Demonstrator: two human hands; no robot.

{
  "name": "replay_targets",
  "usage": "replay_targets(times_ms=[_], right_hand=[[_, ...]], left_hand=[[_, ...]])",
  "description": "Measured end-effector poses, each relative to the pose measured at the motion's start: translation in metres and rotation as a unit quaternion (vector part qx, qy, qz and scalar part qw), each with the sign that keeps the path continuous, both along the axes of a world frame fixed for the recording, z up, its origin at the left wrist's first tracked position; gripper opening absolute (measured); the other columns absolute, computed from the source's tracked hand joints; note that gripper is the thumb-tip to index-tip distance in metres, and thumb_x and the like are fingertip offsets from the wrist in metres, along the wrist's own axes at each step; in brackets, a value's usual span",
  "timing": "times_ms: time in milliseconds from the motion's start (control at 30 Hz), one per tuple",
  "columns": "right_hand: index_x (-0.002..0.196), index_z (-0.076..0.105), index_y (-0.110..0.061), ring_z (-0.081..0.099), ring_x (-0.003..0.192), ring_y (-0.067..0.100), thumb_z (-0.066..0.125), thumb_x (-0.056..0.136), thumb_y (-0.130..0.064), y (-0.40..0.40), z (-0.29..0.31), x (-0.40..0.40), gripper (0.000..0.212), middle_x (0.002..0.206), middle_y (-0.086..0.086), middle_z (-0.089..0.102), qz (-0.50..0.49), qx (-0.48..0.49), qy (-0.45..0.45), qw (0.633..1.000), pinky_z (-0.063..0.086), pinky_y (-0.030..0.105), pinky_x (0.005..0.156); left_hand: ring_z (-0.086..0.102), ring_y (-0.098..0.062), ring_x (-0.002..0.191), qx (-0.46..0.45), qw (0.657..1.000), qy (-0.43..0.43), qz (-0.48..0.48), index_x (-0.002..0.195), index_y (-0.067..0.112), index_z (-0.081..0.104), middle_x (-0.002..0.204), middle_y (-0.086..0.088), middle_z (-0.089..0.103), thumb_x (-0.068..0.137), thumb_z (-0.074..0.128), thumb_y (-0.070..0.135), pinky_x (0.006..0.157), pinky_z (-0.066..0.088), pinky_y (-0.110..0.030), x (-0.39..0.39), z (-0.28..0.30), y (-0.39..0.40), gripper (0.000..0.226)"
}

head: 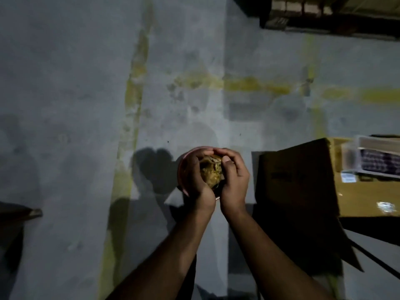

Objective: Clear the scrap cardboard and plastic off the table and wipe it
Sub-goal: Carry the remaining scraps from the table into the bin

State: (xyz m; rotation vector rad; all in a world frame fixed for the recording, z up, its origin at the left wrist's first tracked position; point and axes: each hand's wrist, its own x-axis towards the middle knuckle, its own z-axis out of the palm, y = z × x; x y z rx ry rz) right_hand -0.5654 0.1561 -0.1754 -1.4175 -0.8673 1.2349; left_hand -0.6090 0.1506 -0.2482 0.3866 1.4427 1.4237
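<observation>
Both hands were seen pressed together around one bundle at the middle of the view. The left hand (195, 174) was curled round the bundle from nine o'clock, and the right hand (234, 178) was cupped over it from three o'clock, fingertips of the two meeting at twelve o'clock. Between the palms a crumpled wad of brown scrap (211, 172) was gripped; its surface was creased and papery, like cardboard or wrapping, though the material could not be told for certain. Behind the left hand, at nine o'clock of the wad, a curved pinkish rim (181, 167) was seen, smooth and round; what it belonged to could not be told.

At three o'clock of the hands, near but apart from them, an open cardboard box (357, 191) was seen, its dark flap (296, 180) raised toward the hands. Faint print was carried on the flap, too dim to be read. On the box's tan top, small white labels and a dark printed package (381, 159) in clear wrap were noted; their writing was blurred and unreadable.

Beneath everything a grey concrete floor (75, 83) was spread, mottled and scuffed, crossed by worn yellow painted lines (135, 83). At one o'clock, far off, a dark wooden pallet (324, 16) was seen
</observation>
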Motion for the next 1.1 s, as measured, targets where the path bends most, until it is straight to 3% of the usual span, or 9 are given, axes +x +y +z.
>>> replay_targets(times_ms=[33, 67, 100, 133, 267, 467, 667, 900, 1100], right_hand=[[0.089, 0.074, 0.001, 0.069, 0.087, 0.004, 0.046, 0.101, -0.015, 0.002, -0.040, 0.005, 0.034, 0.090, 0.000, 0.070, -0.020, -0.016, 0.012, 1.000, 0.053, 0.046, 0.099], [0.107, 0.045, 0.018, 0.068, 0.085, 0.002, 0.045, 0.102, -0.015, 0.007, -0.059, 0.005, 0.034, 0.086, -0.010, 0.065, -0.020, -0.032, 0.015, 0.999, 0.053, 0.041, 0.098], [0.087, 0.073, -0.001, 0.067, 0.087, 0.003, 0.046, 0.102, -0.019, 0.010, -0.085, 0.007, 0.035, 0.088, -0.007, 0.067, -0.022, -0.051, -0.023, 0.998, 0.053, 0.041, 0.096], [0.083, 0.065, -0.034, 0.067, 0.092, 0.008, 0.049, 0.100, -0.021, 0.012, -0.105, 0.007, 0.027, 0.093, -0.004, 0.069, -0.028, -0.038, -0.035, 0.998, 0.052, 0.042, 0.093], [0.106, 0.062, -0.010, 0.064, 0.101, 0.023, 0.047, 0.100, -0.032, 0.014, -0.204, 0.023, 0.028, 0.104, 0.007, 0.068, 0.027, -0.071, -0.083, 0.994, 0.051, 0.049, 0.093], [0.119, 0.051, -0.037, 0.060, 0.117, 0.019, 0.043, 0.099, -0.048, 0.026, -0.309, 0.038, 0.025, 0.122, -0.003, 0.063, 0.141, -0.100, -0.142, 0.975, 0.046, 0.054, 0.103], [0.153, 0.022, -0.044, 0.026, 0.146, 0.009, 0.029, 0.096, -0.063, 0.031, -0.339, 0.062, 0.060, 0.161, -0.009, 0.035, 0.299, -0.128, -0.304, 0.895, 0.007, 0.057, 0.123], [0.152, 0.032, -0.027, 0.029, 0.146, 0.022, 0.039, 0.098, -0.050, 0.024, -0.343, 0.083, 0.060, 0.160, 0.003, 0.032, 0.306, -0.025, -0.488, 0.817, 0.025, 0.047, 0.111], [0.162, -0.005, -0.023, -0.009, 0.157, 0.020, 0.016, 0.101, -0.060, 0.013, -0.401, 0.066, 0.074, 0.171, 0.001, -0.007, 0.512, -0.096, -0.543, 0.659, 0.006, 0.057, 0.125]], left_hand=[[0.064, -0.028, 0.100, -0.007, 0.998, -0.048, 0.034, 0.116, -0.012, 0.056, 0.115, -0.021, 0.064, 0.096, 0.043, 0.036, 0.077, 0.055, -0.027, -0.002, -0.015, 0.005, 0.053], [0.063, -0.024, 0.096, -0.014, 0.998, -0.046, 0.032, 0.115, -0.016, 0.055, 0.110, -0.023, 0.062, 0.092, 0.046, 0.033, 0.075, 0.054, -0.023, -0.003, -0.030, 0.008, 0.055], [0.063, -0.021, 0.094, 0.000, 0.999, -0.033, 0.010, 0.114, -0.015, 0.055, 0.107, -0.022, 0.062, 0.092, 0.046, 0.030, 0.075, 0.053, -0.022, -0.004, -0.041, 0.009, 0.051], [0.064, -0.017, 0.094, -0.001, 1.000, 0.002, -0.010, 0.111, -0.013, 0.057, 0.104, -0.019, 0.064, 0.094, 0.043, 0.023, 0.077, 0.053, -0.021, -0.004, -0.061, 0.012, 0.042], [0.065, -0.003, 0.098, 0.016, 0.992, 0.114, -0.055, 0.102, 0.000, 0.063, 0.101, -0.005, 0.068, 0.096, 0.037, 0.004, 0.087, 0.048, -0.020, -0.013, -0.142, 0.020, 0.026], [0.060, -0.026, 0.119, 0.055, 0.945, 0.254, -0.198, 0.114, 0.013, 0.067, 0.122, -0.003, 0.068, 0.103, 0.040, 0.027, 0.103, 0.045, -0.055, -0.041, -0.259, 0.022, 0.032], [0.036, -0.021, 0.143, 0.060, 0.854, 0.379, -0.352, 0.135, 0.028, 0.060, 0.151, 0.003, 0.048, 0.097, 0.043, 0.031, 0.116, 0.029, -0.040, -0.087, -0.292, 0.024, 0.041], [0.013, -0.028, 0.154, 0.025, 0.605, 0.607, -0.515, 0.155, 0.022, 0.032, 0.166, -0.004, 0.023, 0.093, 0.049, 0.042, 0.120, 0.017, -0.057, -0.097, -0.287, 0.015, 0.067], [-0.001, -0.023, 0.156, 0.005, 0.493, 0.617, -0.614, 0.161, 0.015, 0.012, 0.170, -0.004, 0.004, 0.101, 0.042, 0.047, 0.124, 0.006, -0.046, -0.078, -0.333, 0.012, 0.074]])
